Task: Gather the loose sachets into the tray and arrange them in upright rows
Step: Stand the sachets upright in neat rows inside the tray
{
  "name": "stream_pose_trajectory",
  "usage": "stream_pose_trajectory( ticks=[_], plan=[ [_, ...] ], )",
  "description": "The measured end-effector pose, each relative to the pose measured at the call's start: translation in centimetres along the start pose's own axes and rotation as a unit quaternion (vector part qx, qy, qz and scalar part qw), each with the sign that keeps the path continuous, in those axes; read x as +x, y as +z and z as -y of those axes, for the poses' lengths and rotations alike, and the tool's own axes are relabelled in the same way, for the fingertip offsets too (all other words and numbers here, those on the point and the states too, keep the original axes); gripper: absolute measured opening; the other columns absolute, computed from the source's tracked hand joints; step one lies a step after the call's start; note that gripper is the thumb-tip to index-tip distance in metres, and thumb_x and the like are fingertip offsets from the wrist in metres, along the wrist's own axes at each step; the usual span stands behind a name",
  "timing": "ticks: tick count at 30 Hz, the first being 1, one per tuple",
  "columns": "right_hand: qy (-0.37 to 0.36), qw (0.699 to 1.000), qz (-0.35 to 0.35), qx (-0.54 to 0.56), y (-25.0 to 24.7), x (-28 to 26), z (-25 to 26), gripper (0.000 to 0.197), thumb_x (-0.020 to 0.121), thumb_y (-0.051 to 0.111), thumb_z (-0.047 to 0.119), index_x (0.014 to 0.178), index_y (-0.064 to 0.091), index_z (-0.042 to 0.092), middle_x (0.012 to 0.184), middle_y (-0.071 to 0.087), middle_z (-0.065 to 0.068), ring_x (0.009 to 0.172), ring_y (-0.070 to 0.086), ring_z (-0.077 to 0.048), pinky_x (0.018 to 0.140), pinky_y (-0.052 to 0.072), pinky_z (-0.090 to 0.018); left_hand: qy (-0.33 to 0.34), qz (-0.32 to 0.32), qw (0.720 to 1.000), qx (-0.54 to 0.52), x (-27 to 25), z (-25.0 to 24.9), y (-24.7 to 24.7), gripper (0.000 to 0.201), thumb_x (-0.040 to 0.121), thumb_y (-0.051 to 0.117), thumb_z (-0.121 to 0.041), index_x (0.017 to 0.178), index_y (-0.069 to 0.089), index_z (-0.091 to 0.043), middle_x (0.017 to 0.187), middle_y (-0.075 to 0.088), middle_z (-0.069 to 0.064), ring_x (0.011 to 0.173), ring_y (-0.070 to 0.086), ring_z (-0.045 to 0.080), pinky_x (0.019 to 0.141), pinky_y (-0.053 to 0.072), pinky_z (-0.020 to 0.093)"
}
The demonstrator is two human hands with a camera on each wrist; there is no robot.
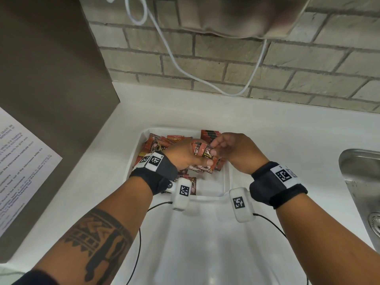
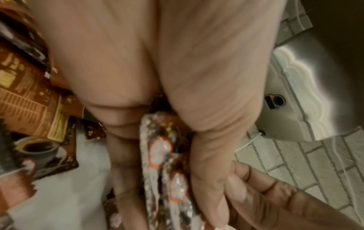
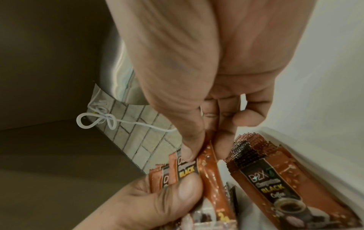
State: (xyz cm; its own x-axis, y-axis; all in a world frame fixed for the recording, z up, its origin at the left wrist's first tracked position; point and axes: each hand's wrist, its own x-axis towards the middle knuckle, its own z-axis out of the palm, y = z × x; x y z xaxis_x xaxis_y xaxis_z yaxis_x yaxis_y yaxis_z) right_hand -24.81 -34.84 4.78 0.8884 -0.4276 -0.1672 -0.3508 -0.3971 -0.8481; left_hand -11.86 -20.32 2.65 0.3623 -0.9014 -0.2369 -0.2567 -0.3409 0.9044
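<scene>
A white tray [image 1: 226, 177] on the counter holds many brown-orange coffee sachets, most lying loose at its left [image 1: 156, 145]. A few stand upright against the far right corner [image 1: 209, 134] [image 3: 262, 175]. My left hand [image 1: 185, 155] grips a small bundle of sachets [image 1: 203, 153] [image 2: 163, 157] above the tray, thumb on top [image 3: 177, 196]. My right hand [image 1: 228, 147] meets it from the right and pinches the top edge of one sachet [image 3: 206, 157] in that bundle between thumb and fingertips.
A white counter [image 1: 287, 130] runs to a brick wall [image 1: 267, 64] with a hanging white cable [image 1: 185, 64]. A steel sink [image 1: 362, 182] lies at right. A brown panel with a printed sheet [image 1: 22, 161] stands at left. The tray's near right part is bare.
</scene>
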Motion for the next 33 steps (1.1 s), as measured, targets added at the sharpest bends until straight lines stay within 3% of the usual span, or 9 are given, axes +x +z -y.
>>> stream_pose_trajectory(
  ticks=[4,13,16,18,20,22,25,29,33],
  plan=[
    [0.007,1.000,-0.017,-0.021,-0.2,0.2,-0.4,0.014,0.084,0.078,0.018,0.083,0.069,0.029,0.085,0.074,-0.002,0.078,0.070,-0.020,0.075,0.056,-0.034,0.010,-0.015,1.000,0.004,-0.2,0.1,0.1,0.038,0.074,0.089,-0.024,0.107,0.072,-0.017,0.102,0.077,0.001,0.096,0.073,0.021,0.092,0.057,0.049],
    [0.001,0.999,-0.050,0.019,-0.8,0.3,-0.1,0.014,0.081,0.081,0.019,0.078,0.071,0.029,0.084,0.075,-0.006,0.078,0.069,-0.019,0.077,0.055,-0.036,0.016,-0.039,0.999,0.026,-0.2,0.2,0.1,0.043,0.072,0.090,-0.014,0.111,0.072,-0.012,0.104,0.077,0.001,0.097,0.073,0.017,0.095,0.056,0.045],
    [-0.002,0.998,-0.070,0.005,-1.0,0.1,-0.2,0.011,0.082,0.080,0.021,0.080,0.072,0.027,0.080,0.074,-0.002,0.073,0.067,-0.014,0.069,0.051,-0.024,-0.019,-0.028,0.996,0.086,-0.2,-0.4,-0.5,0.043,0.072,0.090,-0.022,0.111,0.071,-0.016,0.104,0.076,-0.001,0.096,0.071,0.017,0.095,0.055,0.042],
    [0.006,0.996,-0.078,-0.051,-1.2,-0.1,-0.1,0.009,0.084,0.077,0.020,0.081,0.072,0.027,0.079,0.073,0.003,0.071,0.064,-0.008,0.062,0.044,-0.013,-0.041,-0.014,0.976,0.214,-0.6,-1.3,-1.0,0.039,0.077,0.085,-0.039,0.106,0.070,-0.018,0.101,0.073,-0.003,0.093,0.068,0.017,0.091,0.054,0.036],
    [0.022,0.992,-0.061,-0.104,-1.3,-0.4,-0.2,0.009,0.086,0.074,0.021,0.081,0.072,0.028,0.079,0.071,0.010,0.071,0.062,-0.002,0.057,0.038,-0.007,-0.079,0.013,0.949,0.304,-1.0,-2.0,-1.4,0.027,0.086,0.075,-0.044,0.083,0.065,-0.019,0.077,0.066,-0.004,0.072,0.064,0.014,0.073,0.051,0.028],
    [0.037,0.988,-0.046,-0.142,-1.2,-0.5,-0.5,0.008,0.088,0.071,0.022,0.083,0.073,0.028,0.080,0.066,0.016,0.072,0.057,0.002,0.056,0.033,-0.007,-0.130,0.061,0.931,0.335,-1.1,-2.0,-1.3,0.035,0.091,0.069,-0.044,0.067,0.058,-0.022,0.060,0.058,-0.007,0.054,0.055,0.009,0.060,0.045,0.024],
    [0.032,0.980,-0.039,-0.191,-0.7,-0.6,-0.7,0.010,0.090,0.067,0.020,0.087,0.075,0.025,0.078,0.058,0.020,0.072,0.052,0.003,0.057,0.032,-0.005,-0.161,0.136,0.926,0.314,-0.8,-1.5,-0.5,0.034,0.091,0.067,-0.049,0.086,0.069,-0.015,0.066,0.068,-0.002,0.049,0.057,0.010,0.055,0.048,0.023],
    [0.028,0.972,-0.028,-0.232,0.2,-0.1,-1.0,0.017,0.087,0.064,0.017,0.085,0.078,0.026,0.087,0.066,0.011,0.084,0.060,-0.010,0.067,0.038,-0.019,-0.158,0.180,0.924,0.298,0.4,-1.4,2.0,0.043,0.091,0.067,-0.047,0.121,0.067,-0.017,0.085,0.076,0.007,0.063,0.063,0.015,0.083,0.060,0.036],
    [0.040,0.970,-0.020,-0.238,0.5,0.5,-1.4,0.022,0.083,0.064,0.013,0.074,0.073,0.031,0.081,0.065,0.012,0.077,0.060,-0.009,0.056,0.033,-0.012,-0.179,0.178,0.920,0.299,1.9,-0.4,3.5,0.053,0.090,0.067,-0.047,0.128,0.063,-0.011,0.089,0.077,0.011,0.069,0.063,0.019,0.086,0.057,0.037]
  ],
)
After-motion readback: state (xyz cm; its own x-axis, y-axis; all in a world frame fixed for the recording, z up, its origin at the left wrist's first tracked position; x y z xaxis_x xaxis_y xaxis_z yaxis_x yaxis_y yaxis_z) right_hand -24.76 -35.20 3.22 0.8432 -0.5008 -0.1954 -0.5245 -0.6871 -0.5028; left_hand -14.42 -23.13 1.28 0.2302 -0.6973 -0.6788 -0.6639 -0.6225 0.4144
